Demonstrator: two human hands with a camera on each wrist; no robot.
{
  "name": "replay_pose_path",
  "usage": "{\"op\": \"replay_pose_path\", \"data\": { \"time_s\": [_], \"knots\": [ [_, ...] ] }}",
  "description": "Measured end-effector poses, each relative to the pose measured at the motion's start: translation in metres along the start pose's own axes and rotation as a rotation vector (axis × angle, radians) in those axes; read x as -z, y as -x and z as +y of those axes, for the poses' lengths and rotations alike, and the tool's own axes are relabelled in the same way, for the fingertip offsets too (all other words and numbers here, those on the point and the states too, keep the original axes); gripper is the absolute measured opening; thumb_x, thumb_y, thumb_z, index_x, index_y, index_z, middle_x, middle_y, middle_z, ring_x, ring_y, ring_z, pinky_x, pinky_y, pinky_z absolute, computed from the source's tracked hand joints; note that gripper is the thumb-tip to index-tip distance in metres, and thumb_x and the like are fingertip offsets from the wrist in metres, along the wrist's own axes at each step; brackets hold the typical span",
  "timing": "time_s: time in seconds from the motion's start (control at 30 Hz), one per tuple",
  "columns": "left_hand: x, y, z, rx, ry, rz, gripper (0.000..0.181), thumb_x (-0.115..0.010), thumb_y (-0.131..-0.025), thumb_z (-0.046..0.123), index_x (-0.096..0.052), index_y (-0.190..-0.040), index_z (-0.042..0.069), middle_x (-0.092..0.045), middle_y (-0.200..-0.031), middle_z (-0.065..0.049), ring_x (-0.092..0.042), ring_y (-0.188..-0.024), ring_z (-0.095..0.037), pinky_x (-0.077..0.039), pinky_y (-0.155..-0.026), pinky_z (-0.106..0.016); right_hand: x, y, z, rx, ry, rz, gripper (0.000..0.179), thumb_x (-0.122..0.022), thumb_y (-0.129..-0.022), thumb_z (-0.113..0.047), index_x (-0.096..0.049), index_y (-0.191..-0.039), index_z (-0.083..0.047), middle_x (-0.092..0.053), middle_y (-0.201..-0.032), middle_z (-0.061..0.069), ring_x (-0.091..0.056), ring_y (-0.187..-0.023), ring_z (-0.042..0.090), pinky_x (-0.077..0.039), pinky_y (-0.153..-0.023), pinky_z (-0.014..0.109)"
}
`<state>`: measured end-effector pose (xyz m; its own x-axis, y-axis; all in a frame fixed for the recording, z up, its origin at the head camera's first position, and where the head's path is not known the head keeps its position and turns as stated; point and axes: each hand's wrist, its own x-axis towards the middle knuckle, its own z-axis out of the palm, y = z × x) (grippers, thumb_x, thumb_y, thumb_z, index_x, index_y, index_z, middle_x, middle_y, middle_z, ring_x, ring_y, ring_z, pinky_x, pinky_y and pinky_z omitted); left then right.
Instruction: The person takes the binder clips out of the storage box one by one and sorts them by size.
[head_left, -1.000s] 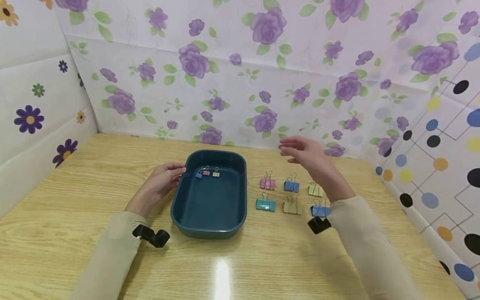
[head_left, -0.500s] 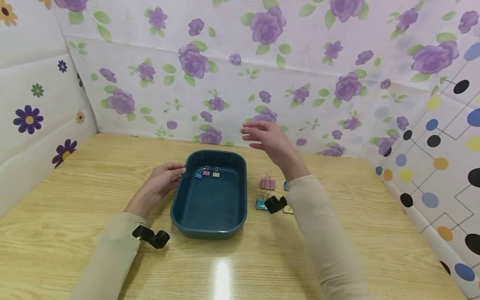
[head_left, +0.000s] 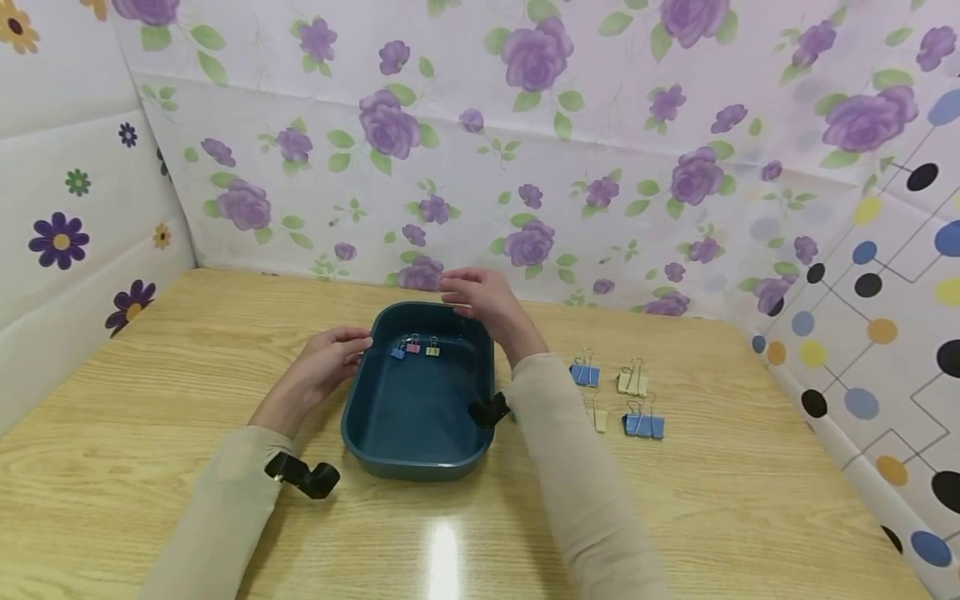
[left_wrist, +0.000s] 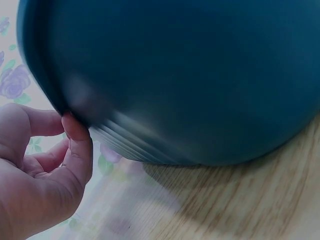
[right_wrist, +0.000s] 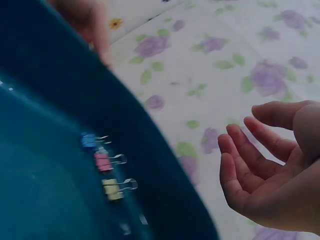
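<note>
My left hand (head_left: 324, 360) pinches the left rim of a dark teal tray (head_left: 420, 463); the left wrist view shows thumb and finger meeting at its edge (left_wrist: 75, 125). In the tray's far part lie three small binder clips: blue (head_left: 398, 352), pink (head_left: 413, 347) and yellow (head_left: 432, 351). Above the tray's far right corner hovers my right hand (head_left: 491, 304), its fingers loosely bent with nothing between them (right_wrist: 272, 175). Larger binder clips stand to the right of the tray, among them blue (head_left: 584, 374), yellow (head_left: 632, 382) and another blue (head_left: 643, 424); my right sleeve hides some.
The tray stands on a wooden table (head_left: 712, 500). A flowered cloth (head_left: 480, 167) hangs behind it, with patterned sheets at the left (head_left: 60, 192) and right (head_left: 885, 333). Black wrist cameras (head_left: 303, 475) sit on both forearms.
My right hand has swept left from above the larger clips to the tray's far right corner, dipping in the last half second. My left hand stays at the rim, and the small clips have not moved.
</note>
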<state>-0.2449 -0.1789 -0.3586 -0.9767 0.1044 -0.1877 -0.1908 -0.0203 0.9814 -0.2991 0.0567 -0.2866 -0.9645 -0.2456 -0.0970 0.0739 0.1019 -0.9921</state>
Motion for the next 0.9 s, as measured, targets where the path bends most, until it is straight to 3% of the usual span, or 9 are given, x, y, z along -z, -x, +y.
{"op": "replay_pose_path", "data": {
  "time_s": [0.53,0.77,0.9],
  "knots": [
    [-0.002,0.001,-0.001,0.013,-0.002,0.004,0.041,-0.05,-0.101,0.013,-0.04,-0.135,-0.009,-0.05,-0.109,-0.008,-0.053,-0.078,-0.008,-0.048,-0.07,-0.019,-0.021,-0.017,0.042,-0.101,0.074,0.131,0.02,-0.063,-0.093,-0.004,-0.069,-0.111,0.003,-0.066,-0.111,0.014,-0.062,-0.104,0.027,-0.047,-0.094,0.036],
    [-0.001,0.001,0.002,0.014,0.008,0.009,0.04,-0.05,-0.101,0.013,-0.041,-0.134,-0.008,-0.052,-0.104,-0.005,-0.053,-0.077,-0.007,-0.048,-0.07,-0.018,-0.023,-0.017,0.044,-0.1,0.224,0.11,0.02,-0.061,-0.094,-0.004,-0.07,-0.109,0.005,-0.067,-0.111,0.017,-0.062,-0.103,0.028,-0.049,-0.091,0.036],
    [-0.001,0.001,0.002,0.012,0.005,0.008,0.039,-0.05,-0.101,0.013,-0.042,-0.133,-0.008,-0.052,-0.104,-0.005,-0.053,-0.077,-0.007,-0.048,-0.07,-0.018,-0.024,-0.018,0.045,-0.13,0.228,0.088,0.021,-0.061,-0.094,-0.005,-0.069,-0.111,0.004,-0.067,-0.112,0.016,-0.062,-0.105,0.027,-0.048,-0.093,0.036]
  ]
}}
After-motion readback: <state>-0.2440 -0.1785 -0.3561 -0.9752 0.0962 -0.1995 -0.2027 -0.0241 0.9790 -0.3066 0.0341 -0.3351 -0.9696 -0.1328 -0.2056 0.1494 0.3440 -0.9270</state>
